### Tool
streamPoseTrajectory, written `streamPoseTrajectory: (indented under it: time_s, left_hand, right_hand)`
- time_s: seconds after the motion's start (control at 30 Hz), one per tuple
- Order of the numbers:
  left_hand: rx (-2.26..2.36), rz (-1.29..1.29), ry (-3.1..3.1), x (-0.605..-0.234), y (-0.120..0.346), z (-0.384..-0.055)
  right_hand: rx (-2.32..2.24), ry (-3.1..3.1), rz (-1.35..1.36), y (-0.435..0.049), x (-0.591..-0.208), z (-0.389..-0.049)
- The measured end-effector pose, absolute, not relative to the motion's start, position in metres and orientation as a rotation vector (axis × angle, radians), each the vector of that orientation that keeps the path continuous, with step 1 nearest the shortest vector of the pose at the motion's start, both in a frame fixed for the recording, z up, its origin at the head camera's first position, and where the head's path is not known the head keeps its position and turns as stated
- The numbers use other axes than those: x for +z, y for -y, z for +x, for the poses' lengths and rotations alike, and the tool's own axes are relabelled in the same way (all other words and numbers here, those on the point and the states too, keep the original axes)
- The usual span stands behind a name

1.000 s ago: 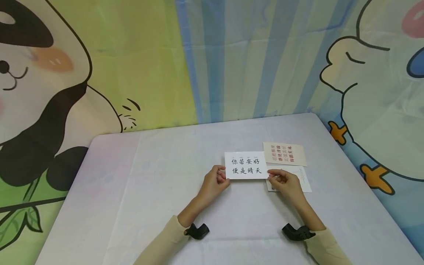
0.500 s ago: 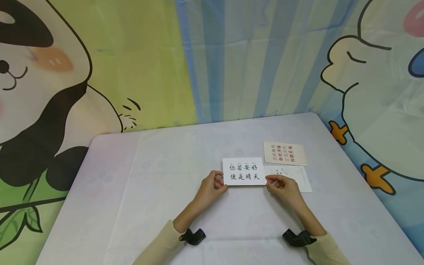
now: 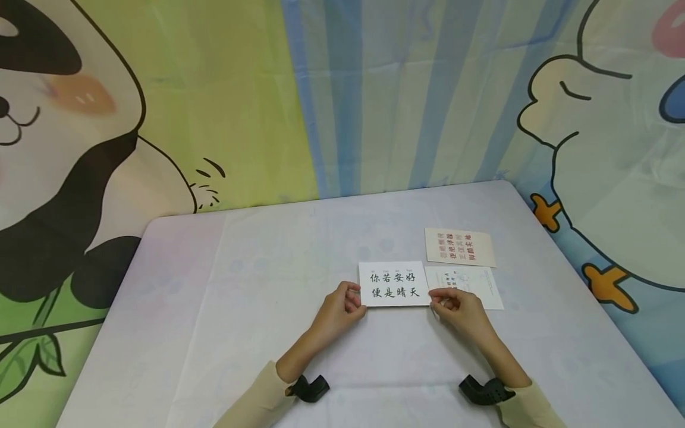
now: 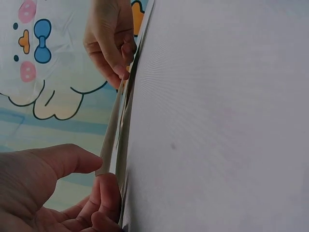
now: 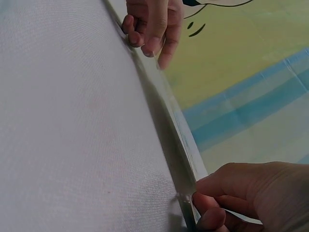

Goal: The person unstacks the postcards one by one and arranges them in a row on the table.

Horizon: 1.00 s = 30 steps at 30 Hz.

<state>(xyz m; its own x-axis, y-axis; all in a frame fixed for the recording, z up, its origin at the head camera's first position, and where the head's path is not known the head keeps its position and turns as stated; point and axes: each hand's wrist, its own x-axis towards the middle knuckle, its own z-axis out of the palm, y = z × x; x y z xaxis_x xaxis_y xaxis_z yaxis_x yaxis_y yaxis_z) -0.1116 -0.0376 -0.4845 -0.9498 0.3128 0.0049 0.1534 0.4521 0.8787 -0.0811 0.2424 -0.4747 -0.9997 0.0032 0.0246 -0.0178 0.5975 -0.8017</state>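
Observation:
A white card (image 3: 393,284) with two lines of black Chinese characters is held between both hands, its text facing up. My left hand (image 3: 338,309) pinches its lower left corner between thumb and fingers. At the lower right corner, my right hand (image 3: 461,312) grips it the same way. Both wrist views show the card edge-on, close over the tabletop; the left wrist view has the left thumb (image 4: 79,159) on its near edge. Just right of it lies a second white card (image 3: 478,286) with small print, partly covered by the right hand and the held card.
A cream card (image 3: 461,247) with red and grey characters lies flat behind the second white card. A white cloth covers the table (image 3: 257,333). Behind it hangs a cartoon-printed curtain (image 3: 225,101), and a black camera (image 3: 310,389) sits on the left wrist.
Both hands have brought the held card toward the person and slightly left, lower in the head view. More of the second white card shows now.

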Motion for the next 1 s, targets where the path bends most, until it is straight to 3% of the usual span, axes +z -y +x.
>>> streamPoseTrajectory:
  time_s: [1.0]
  left_hand:
    - [1.333,0.445,-2.593,-0.482,0.04,-0.101]
  right_hand:
    - [1.361,2.905,-0.031,-0.243,-0.472,-0.077]
